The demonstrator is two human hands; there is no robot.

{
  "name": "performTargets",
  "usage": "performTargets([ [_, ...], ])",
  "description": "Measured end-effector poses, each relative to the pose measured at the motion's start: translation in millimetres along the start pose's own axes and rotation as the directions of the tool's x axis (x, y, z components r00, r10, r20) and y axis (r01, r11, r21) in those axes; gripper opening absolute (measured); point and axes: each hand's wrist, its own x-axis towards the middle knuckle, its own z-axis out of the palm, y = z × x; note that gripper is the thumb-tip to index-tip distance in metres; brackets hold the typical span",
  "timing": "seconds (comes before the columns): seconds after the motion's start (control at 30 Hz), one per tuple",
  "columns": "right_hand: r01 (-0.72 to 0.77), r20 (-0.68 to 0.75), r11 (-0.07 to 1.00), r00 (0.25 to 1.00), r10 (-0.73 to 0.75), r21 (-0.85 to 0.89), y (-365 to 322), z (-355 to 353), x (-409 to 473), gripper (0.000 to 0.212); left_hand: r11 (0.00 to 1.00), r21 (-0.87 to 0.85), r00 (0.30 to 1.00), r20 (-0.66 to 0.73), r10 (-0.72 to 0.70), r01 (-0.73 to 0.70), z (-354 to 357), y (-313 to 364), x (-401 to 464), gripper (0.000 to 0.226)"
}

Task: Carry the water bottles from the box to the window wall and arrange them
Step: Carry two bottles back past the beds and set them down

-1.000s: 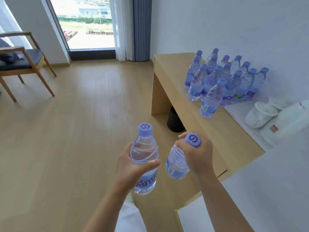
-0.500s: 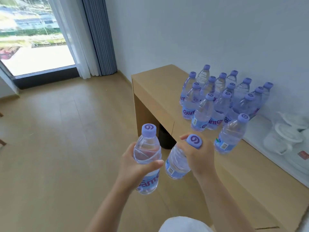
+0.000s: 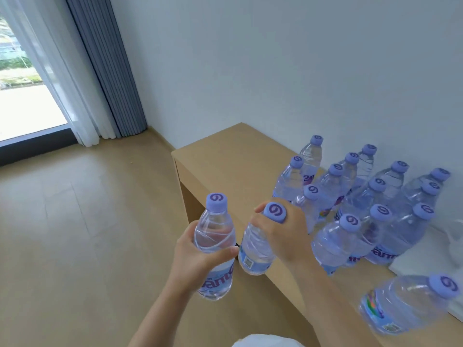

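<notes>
Clear plastic water bottles with purple caps: one in each hand, the rest grouped on the light wooden desk against the white wall.
Left hand wraps the body of an upright bottle; right hand grips the neck of a second bottle, near the desk's front edge. All look full. Near-right bottle is blurred; white item at right edge is cut off, unidentifiable.

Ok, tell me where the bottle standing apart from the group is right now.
In the head view, the lone bottle stands at the lower right on the wooden bench, apart from the cluster of bottles by the wall, just right of the right forearm.
</notes>
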Motion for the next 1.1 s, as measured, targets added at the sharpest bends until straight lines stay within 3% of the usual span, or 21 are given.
performTargets([
  [0.17,0.047,-0.047,0.999,0.998,-0.048,-0.018,-7,17,72,0.018,0.999,-0.041,0.999,0.035,0.024,-0.022,-3,16,85,0.063],
  [0.37,0.092,-0.247,0.995,0.966,-0.078,0.047,-29,17,163,0.021,0.997,-0.071,0.987,0.157,0.029,-0.018,8,30,184,0.061],
  [0.53,0.129,-0.454,0.990,0.880,-0.140,-0.055,-40,9,246,0.015,0.997,-0.042,0.935,0.347,0.070,-0.059,40,53,277,0.060],
  [0.73,0.006,-0.597,0.992,0.798,-0.080,-0.124,-30,-38,313,0.017,0.997,-0.037,0.882,0.465,0.081,-0.072,102,64,367,0.071],
  [0.8,-0.051,-0.669,0.992,0.742,-0.039,-0.114,-22,-58,326,0.018,0.998,-0.020,0.871,0.487,0.057,-0.055,127,59,388,0.075],
  [0.9,-0.088,-0.830,0.996,0.556,0.049,0.000,-2,-83,343,0.030,0.998,0.036,0.847,0.531,0.024,-0.050,166,45,412,0.064],
  [0.97,-0.114,-0.881,0.993,0.468,0.075,0.024,14,-96,349,0.025,0.997,0.062,0.827,0.562,0.009,-0.054,192,35,424,0.060],
  [1.1,-0.301,-0.892,0.953,0.440,0.104,-0.037,47,-112,355,0.022,0.993,0.101,0.771,0.637,-0.022,-0.055,236,16,438,0.063],
])
